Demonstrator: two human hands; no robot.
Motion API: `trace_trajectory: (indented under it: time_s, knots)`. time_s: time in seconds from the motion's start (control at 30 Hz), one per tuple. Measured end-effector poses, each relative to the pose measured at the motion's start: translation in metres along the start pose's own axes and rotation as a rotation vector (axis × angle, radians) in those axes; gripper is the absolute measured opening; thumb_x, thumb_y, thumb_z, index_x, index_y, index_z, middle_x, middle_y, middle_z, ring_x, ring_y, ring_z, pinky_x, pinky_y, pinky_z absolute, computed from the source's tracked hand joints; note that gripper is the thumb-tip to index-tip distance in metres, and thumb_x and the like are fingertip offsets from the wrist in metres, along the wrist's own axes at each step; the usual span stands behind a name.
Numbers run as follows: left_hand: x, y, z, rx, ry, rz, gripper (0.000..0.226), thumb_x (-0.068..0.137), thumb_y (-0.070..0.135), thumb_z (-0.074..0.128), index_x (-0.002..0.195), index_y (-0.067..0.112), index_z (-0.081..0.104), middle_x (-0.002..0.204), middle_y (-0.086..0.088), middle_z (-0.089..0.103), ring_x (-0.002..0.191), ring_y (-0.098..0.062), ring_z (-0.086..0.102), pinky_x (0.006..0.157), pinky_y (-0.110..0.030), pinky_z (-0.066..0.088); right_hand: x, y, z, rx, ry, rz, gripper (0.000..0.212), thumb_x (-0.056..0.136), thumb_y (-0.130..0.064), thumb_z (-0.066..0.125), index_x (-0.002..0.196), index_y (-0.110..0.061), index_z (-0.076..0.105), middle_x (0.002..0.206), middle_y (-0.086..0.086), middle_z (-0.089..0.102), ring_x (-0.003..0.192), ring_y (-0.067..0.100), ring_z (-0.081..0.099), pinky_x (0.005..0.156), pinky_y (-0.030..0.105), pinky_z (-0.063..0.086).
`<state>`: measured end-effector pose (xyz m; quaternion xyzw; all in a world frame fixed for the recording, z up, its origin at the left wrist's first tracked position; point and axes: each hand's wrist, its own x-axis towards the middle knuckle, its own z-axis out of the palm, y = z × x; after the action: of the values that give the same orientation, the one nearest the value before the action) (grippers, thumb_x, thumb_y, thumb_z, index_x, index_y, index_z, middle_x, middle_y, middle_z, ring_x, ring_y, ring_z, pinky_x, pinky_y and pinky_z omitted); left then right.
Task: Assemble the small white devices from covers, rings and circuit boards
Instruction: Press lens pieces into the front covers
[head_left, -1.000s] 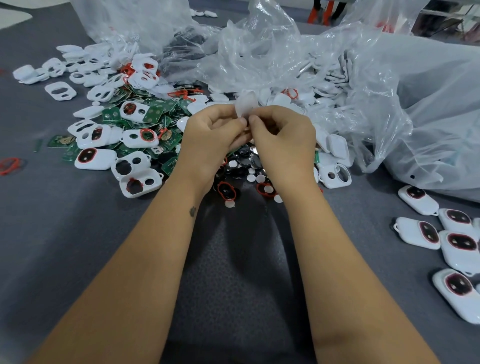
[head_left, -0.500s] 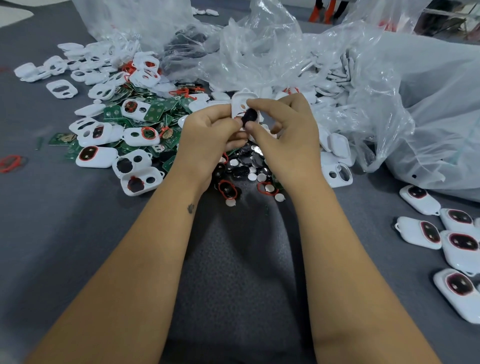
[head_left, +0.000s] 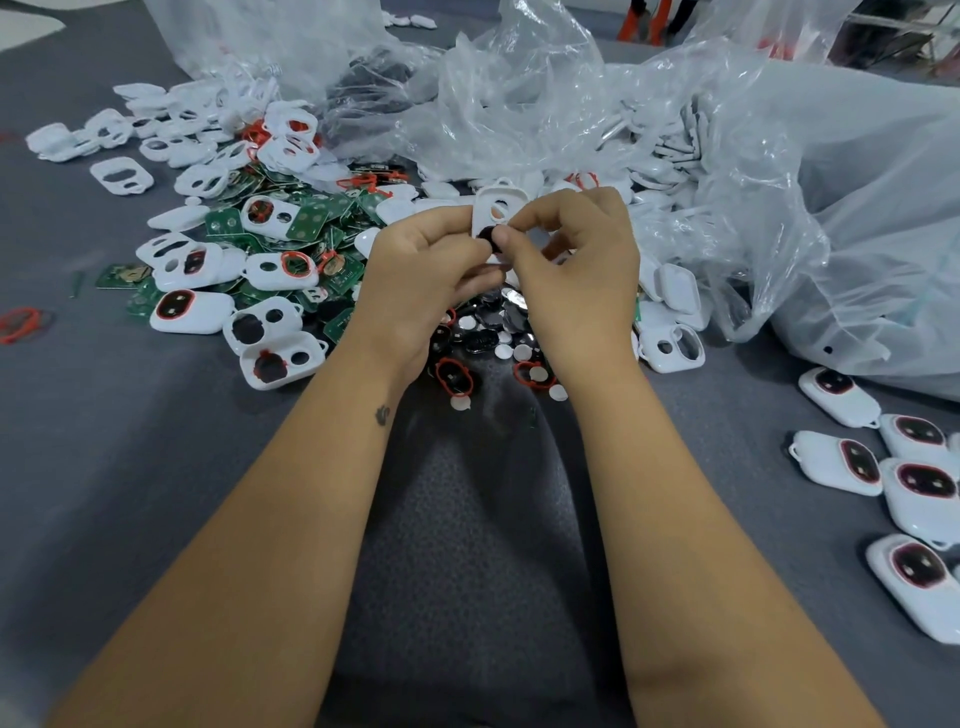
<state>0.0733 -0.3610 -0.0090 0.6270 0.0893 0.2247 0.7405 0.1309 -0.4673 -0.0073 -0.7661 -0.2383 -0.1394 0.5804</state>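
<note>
My left hand (head_left: 415, 270) grips a white cover (head_left: 496, 208) held upright above the table, its two openings facing me. My right hand (head_left: 576, 260) pinches a small black round piece (head_left: 488, 236) against the lower opening of that cover. Below both hands lies a heap of black discs and small white round stickers (head_left: 488, 332), with red rings (head_left: 452, 376) at its near edge. To the left, white covers (head_left: 270, 327) and green circuit boards (head_left: 311, 218) lie mixed in a pile.
Finished white devices (head_left: 909, 478) with dark red-rimmed windows lie in a group at the right edge. Crumpled clear plastic bags (head_left: 727, 156) holding more white parts fill the back and right. A loose red ring (head_left: 21, 322) lies far left on the grey cloth.
The hands rose slightly and the white cover turned to face me. My right hand brought a black round piece up and now presses it at the cover's lower opening.
</note>
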Motion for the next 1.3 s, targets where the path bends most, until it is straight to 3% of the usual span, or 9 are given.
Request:
trace_trajectory:
  time_s: [0.13, 0.33, 0.47, 0.67, 0.87, 0.97, 1.07, 1.17, 1.3]
  knots:
    - [-0.001, 0.002, 0.001, -0.008, 0.005, 0.006, 0.028, 0.092, -0.004, 0.051, 0.106, 0.011, 0.07, 0.092, 0.0, 0.076, 0.08, -0.011, 0.072, 0.073, -0.02, 0.055, 0.0, -0.004, 0.0, 0.097, 0.002, 0.037, 0.023, 0.08, -0.016, 0.074, 0.081, -0.032, 0.058, 0.097, 0.0, 0.054, 0.074, 0.0, 0.05, 0.07, 0.01, 0.042]
    - [0.0, 0.0, 0.001, 0.027, 0.021, 0.023, 0.017, 0.096, 0.005, 0.055, 0.104, 0.011, 0.069, 0.089, 0.001, 0.075, 0.084, -0.015, 0.072, 0.076, -0.025, 0.057, 0.001, -0.003, 0.002, 0.154, -0.075, 0.066, 0.018, 0.082, -0.01, 0.069, 0.082, -0.028, 0.067, 0.101, 0.007, 0.062, 0.086, 0.016, 0.061, 0.076, 0.026, 0.051]
    - [0.003, -0.004, -0.002, 0.076, 0.11, 0.053, 0.017, 0.097, 0.005, 0.053, 0.105, 0.005, 0.068, 0.087, -0.002, 0.075, 0.082, -0.013, 0.071, 0.072, -0.023, 0.056, -0.001, 0.0, 0.003, 0.012, -0.138, -0.073, 0.022, 0.083, -0.011, 0.069, 0.09, -0.031, 0.068, 0.098, -0.006, 0.055, 0.077, -0.002, 0.054, 0.069, 0.01, 0.043]
    - [0.006, -0.007, -0.006, 0.207, 0.164, 0.109, 0.016, 0.096, 0.005, 0.054, 0.096, 0.013, 0.068, 0.076, 0.005, 0.075, 0.066, -0.006, 0.067, 0.06, -0.017, 0.049, -0.005, 0.001, 0.006, -0.078, -0.111, -0.139, 0.027, 0.083, -0.016, 0.068, 0.105, -0.03, 0.068, 0.101, -0.01, 0.051, 0.075, 0.005, 0.055, 0.071, 0.028, 0.051]
    - [0.004, -0.008, -0.004, 0.215, 0.111, 0.103, 0.016, 0.096, 0.004, 0.056, 0.096, 0.014, 0.068, 0.083, 0.003, 0.075, 0.069, -0.006, 0.069, 0.063, -0.017, 0.051, 0.0, -0.002, 0.004, 0.145, -0.129, 0.146, 0.035, 0.083, -0.013, 0.07, 0.112, -0.029, 0.058, 0.086, -0.005, 0.063, 0.068, 0.003, 0.058, 0.066, 0.02, 0.053]
    - [0.004, -0.007, -0.004, 0.154, 0.097, 0.106, 0.017, 0.095, 0.0, 0.058, 0.097, 0.013, 0.069, 0.092, -0.002, 0.074, 0.081, -0.012, 0.072, 0.068, -0.018, 0.055, 0.004, -0.001, 0.0, 0.113, -0.171, 0.205, 0.01, 0.084, -0.014, 0.07, 0.093, -0.013, 0.074, 0.08, 0.003, 0.072, 0.077, 0.016, 0.068, 0.08, 0.04, 0.058]
    - [0.004, -0.007, -0.004, 0.144, 0.08, 0.091, 0.018, 0.092, -0.004, 0.06, 0.103, 0.008, 0.069, 0.094, -0.005, 0.074, 0.082, -0.012, 0.073, 0.07, -0.019, 0.056, 0.004, 0.0, -0.001, 0.099, -0.163, 0.203, 0.014, 0.084, -0.012, 0.068, 0.085, 0.001, 0.072, 0.081, 0.02, 0.07, 0.084, 0.035, 0.066, 0.079, 0.052, 0.055]
    - [0.004, -0.008, -0.003, 0.221, 0.081, 0.089, 0.023, 0.09, -0.005, 0.062, 0.104, 0.01, 0.071, 0.09, 0.0, 0.075, 0.081, -0.01, 0.073, 0.07, -0.019, 0.056, 0.004, 0.0, -0.001, 0.031, -0.162, 0.189, 0.019, 0.084, -0.013, 0.068, 0.084, 0.005, 0.069, 0.08, 0.024, 0.068, 0.082, 0.039, 0.064, 0.075, 0.052, 0.053]
    - [0.003, -0.009, 0.0, 0.382, 0.138, 0.161, 0.027, 0.086, 0.0, 0.068, 0.087, 0.026, 0.071, 0.079, 0.007, 0.073, 0.075, -0.009, 0.072, 0.071, -0.023, 0.057, 0.003, -0.001, 0.001, -0.064, -0.13, 0.199, 0.017, 0.083, -0.018, 0.07, 0.08, -0.001, 0.07, 0.073, 0.014, 0.069, 0.075, 0.029, 0.064, 0.071, 0.041, 0.054]
